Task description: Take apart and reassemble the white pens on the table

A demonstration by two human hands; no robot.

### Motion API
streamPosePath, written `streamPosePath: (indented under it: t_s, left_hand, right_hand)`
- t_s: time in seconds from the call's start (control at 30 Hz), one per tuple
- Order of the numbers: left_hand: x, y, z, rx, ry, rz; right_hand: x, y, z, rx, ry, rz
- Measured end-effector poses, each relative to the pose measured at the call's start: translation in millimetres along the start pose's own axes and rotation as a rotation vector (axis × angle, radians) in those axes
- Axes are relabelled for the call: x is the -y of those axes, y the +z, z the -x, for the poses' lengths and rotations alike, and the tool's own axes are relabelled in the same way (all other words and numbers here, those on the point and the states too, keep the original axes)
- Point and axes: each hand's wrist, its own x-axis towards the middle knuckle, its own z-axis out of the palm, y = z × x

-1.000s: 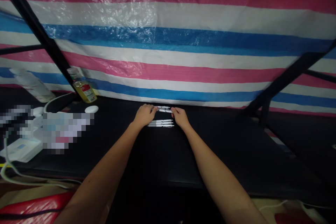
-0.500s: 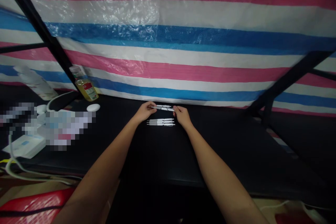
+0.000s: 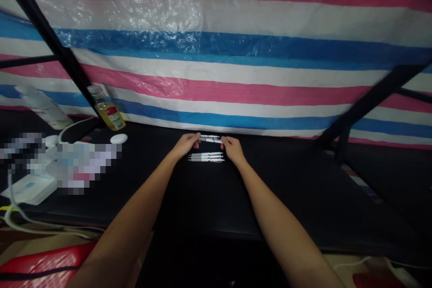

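At the far side of the black table, white pens (image 3: 212,140) lie lengthwise between my two hands. My left hand (image 3: 186,145) pinches their left ends, fingers closed. At the right end, my right hand (image 3: 232,148) has its thumb and fingers closed on a pen. How many pens each hand grips is not clear, since the fingers cover the ends. Just nearer to me, several white pens with grey grips (image 3: 205,157) lie side by side on the tabletop, grip ends to the left.
Left on the black table (image 3: 290,189) stand a bottle of yellow liquid (image 3: 111,116), a white bottle (image 3: 45,108), a white oval object (image 3: 119,138) and a white box (image 3: 32,189) with cables. Behind hangs a striped sheet (image 3: 216,72). Black frame bars (image 3: 50,38) slant at both sides.
The fingers of my left hand have closed further over the pens' left ends. My right hand has shifted very slightly left. The row of pens nearer me stays put.
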Motion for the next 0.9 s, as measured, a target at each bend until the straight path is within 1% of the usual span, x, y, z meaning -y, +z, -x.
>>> streamPosePath:
  t_s: [0.03,0.1,0.2,0.3,0.4,0.5,0.63,0.7,0.77,0.9]
  left_hand:
    - [0.5,0.3,-0.1,0.004,-0.008,-0.045]
    - [1.9,1.3,-0.3,-0.003,0.031,-0.081]
    - [2.8,3.2,-0.1,-0.042,0.101,0.035]
    - [1.0,3.9,1.0,-0.041,0.075,0.120]
    - [-0.6,2.4,2.2,-0.004,0.052,0.053]
    - [-0.2,1.6,2.5,-0.003,0.087,0.014]
    - [0.6,3.3,1.4,-0.041,0.129,0.061]
    - [1.2,3.9,0.6,-0.068,0.113,0.120]
    - [2.4,3.4,-0.1,-0.077,0.086,0.219]
    - [3.6,-0.5,0.0,-0.035,0.034,0.431]
  right_hand:
    - [0.0,-0.1,0.0,-0.002,0.000,0.001]
    - [0.0,-0.3,0.1,-0.003,0.001,0.012]
    - [-0.4,0.1,0.1,-0.005,-0.004,0.039]
    - [-1.0,1.0,0.1,-0.015,-0.006,0.045]
    - [-2.7,2.0,-0.3,-0.014,-0.016,0.046]
    - [-6.2,3.3,-2.2,-0.006,-0.017,0.054]
    - [-9.8,6.6,-4.1,-0.065,0.007,0.060]
    - [-7.9,8.1,-3.3,-0.084,0.030,-0.010]
    - [-2.7,8.9,-1.9,-0.087,0.058,-0.150]
    - [13.5,6.9,0.4,-0.058,0.133,-0.577]
